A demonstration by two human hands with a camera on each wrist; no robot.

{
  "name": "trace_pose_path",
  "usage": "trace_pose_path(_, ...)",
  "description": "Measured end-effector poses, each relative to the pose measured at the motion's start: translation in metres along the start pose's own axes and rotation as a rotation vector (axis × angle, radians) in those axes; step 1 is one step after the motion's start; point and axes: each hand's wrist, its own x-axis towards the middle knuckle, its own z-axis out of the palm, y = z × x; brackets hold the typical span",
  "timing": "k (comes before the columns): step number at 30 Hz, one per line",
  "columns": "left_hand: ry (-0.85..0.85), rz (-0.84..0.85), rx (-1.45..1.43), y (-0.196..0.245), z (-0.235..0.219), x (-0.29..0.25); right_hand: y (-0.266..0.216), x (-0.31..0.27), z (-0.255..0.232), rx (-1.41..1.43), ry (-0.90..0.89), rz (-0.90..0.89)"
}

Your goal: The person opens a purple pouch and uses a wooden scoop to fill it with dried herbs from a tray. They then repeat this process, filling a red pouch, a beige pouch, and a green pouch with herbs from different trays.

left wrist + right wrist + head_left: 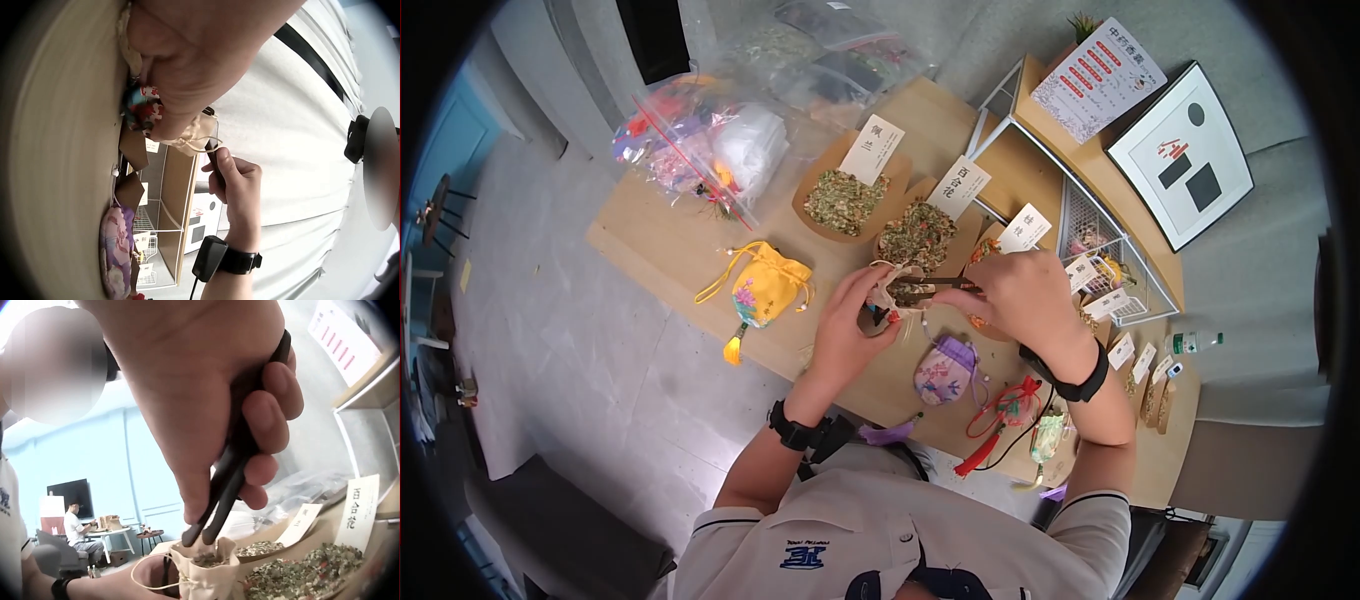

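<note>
My left hand [845, 325] grips a small cream drawstring pouch [211, 581], whose lower part in the left wrist view has a coloured pattern. Its mouth is open, and dried herb bits [209, 559] show inside. Dark tongs [232, 478] are held in my right hand [1028, 298], fingers curled round them, their tips at the pouch's mouth. Just behind the pouch sits a paper tray of dried herbs [917, 235] with a label card [958, 187]. A purple floral pouch [946, 371] lies on the table nearer my body.
A yellow tasselled pouch [767, 285] lies to the left. Another herb tray [845, 205] and plastic bags [745, 150] stand behind. To the right are a wooden shelf [1040, 100], a red pouch [1017, 404] and a green pouch [1048, 436]. A person [78, 528] sits far off.
</note>
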Motion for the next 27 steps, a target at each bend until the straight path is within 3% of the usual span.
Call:
trace_pose_path(3,0.01,-0.027,-0.045,0.001,0.0,0.001,0.033,0.004,0.014,0.313,-0.009,0.042)
trace_pose_path(6,0.019,-0.037,-0.074,0.001,0.001,0.001,0.071,0.012,0.034,0.505,-0.038,0.281)
trace_pose_path(9,0.019,-0.036,-0.062,-0.001,0.002,0.0,0.092,0.024,0.063,0.368,-0.091,0.318)
trace_pose_path(12,0.026,-0.032,-0.054,0.0,0.002,0.002,0.079,0.04,0.085,0.329,-0.043,0.253)
trace_pose_path(23,-0.003,-0.017,-0.014,0.0,0.0,0.001,0.044,0.043,0.098,0.139,-0.137,0.165)
trace_pose_path(27,0.004,-0.022,-0.006,0.002,-0.001,0.003,0.052,0.033,0.073,0.165,-0.174,0.14)
